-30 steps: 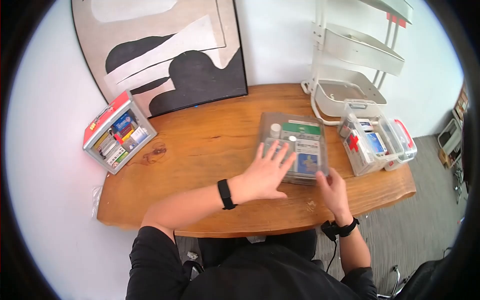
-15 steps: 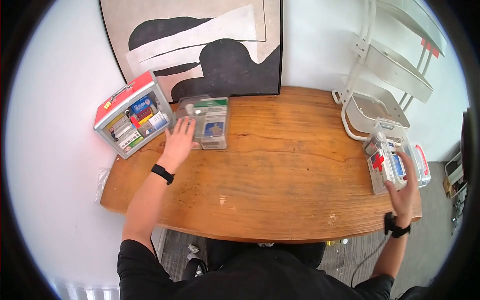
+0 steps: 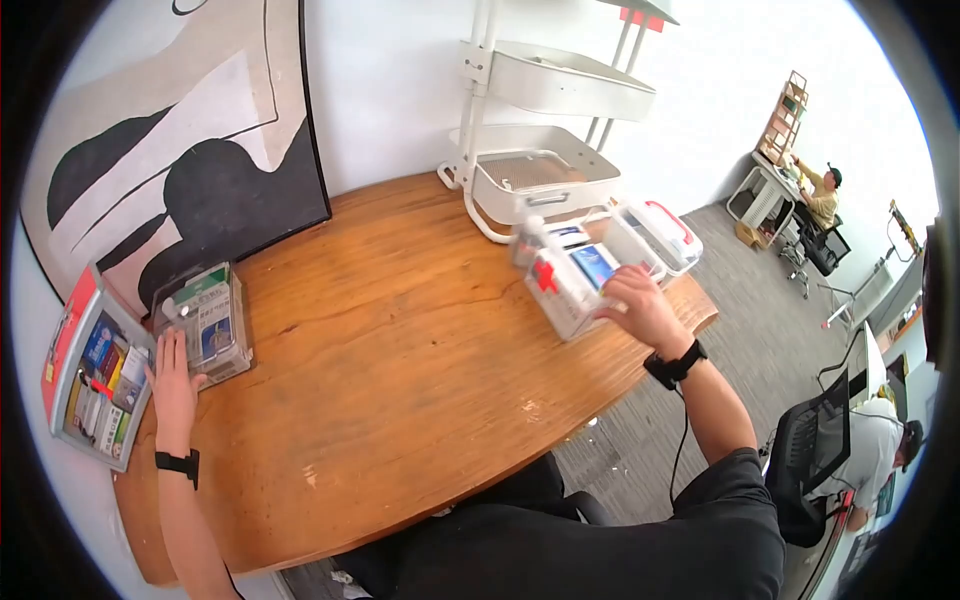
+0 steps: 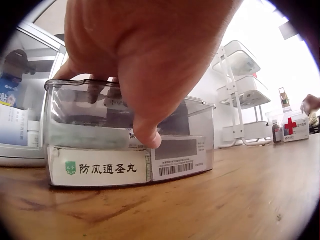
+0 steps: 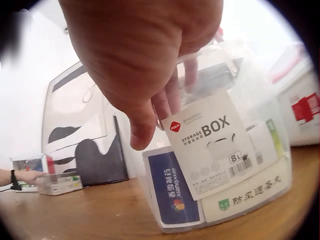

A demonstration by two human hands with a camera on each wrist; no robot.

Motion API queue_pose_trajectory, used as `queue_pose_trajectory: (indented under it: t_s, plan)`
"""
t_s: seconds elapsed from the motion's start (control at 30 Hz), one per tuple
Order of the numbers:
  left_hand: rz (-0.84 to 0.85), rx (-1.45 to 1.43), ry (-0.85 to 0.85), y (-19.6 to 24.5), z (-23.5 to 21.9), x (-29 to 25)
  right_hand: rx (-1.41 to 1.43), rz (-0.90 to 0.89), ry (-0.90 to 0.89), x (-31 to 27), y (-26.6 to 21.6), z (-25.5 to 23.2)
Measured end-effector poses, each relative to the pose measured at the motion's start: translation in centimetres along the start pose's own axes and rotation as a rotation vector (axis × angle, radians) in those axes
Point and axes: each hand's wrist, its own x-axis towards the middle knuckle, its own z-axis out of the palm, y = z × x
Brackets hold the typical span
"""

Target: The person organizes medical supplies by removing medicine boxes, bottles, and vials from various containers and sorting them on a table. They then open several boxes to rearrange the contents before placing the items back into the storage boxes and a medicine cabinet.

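Note:
My left hand [image 3: 176, 395] rests its straight fingers along the left side of a flat clear grey box [image 3: 236, 318] packed with medicine boxes and bottles. Its thumb lies against the box's front wall in the left wrist view. Close on the left leans a silver case with a red top [image 3: 66, 340], full of medicine packets behind a see-through front. Over on the right, my right hand [image 3: 645, 308] grips the near rim of a clear storage box [image 5: 270, 200] with a red cross [image 3: 545, 277], fingers inside the wall and thumb outside. Medicine cartons show through that box's side.
A second clear box with a red handle [image 3: 672, 222] stands just behind the red-cross box, near the wooden table's [image 3: 400, 370] right end. A white tiered trolley [image 3: 570, 85] stands at the back; a framed picture [image 3: 190, 185] leans on the wall.
The grey box went from the table's right half to beside the silver case, with my left hand on it. My right hand has come onto the red-cross box. The head view has turned right.

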Motion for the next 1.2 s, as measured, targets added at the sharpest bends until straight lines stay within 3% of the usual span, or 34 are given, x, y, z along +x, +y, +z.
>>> queue_pose_trajectory:
  t_s: [0.13,0.23,0.27,0.3,0.43,0.63,0.8,1.2]
  plan:
    - [0.024,0.023,-0.019,0.2,-0.2,0.1,0.082,-0.181,-0.045,1.9,-8.0,1.1]
    - [-0.047,0.081,-0.039,-2.1,-1.9,-1.8,0.133,-0.277,-0.022,4.7,-12.6,4.6]
    - [0.043,0.043,0.016,-1.2,-1.5,-1.1,0.187,-0.317,-0.010,6.0,-14.2,5.2]
    - [0.135,0.006,0.068,0.4,-0.8,0.3,0.151,-0.276,-0.058,7.3,-15.7,5.5]
    - [0.039,0.125,0.024,1.6,-1.1,0.2,0.160,-0.286,-0.036,14.3,-19.7,11.3]
    - [0.013,0.100,-0.030,3.4,-1.6,0.9,0.151,-0.358,0.075,23.6,-23.8,18.0]
    - [0.019,0.076,-0.005,4.3,-1.0,2.3,0.168,-0.397,0.113,26.6,-25.8,20.8]
    - [-0.009,0.069,-0.017,6.3,-0.2,5.3,0.224,-0.352,0.025,27.6,-27.3,19.3]
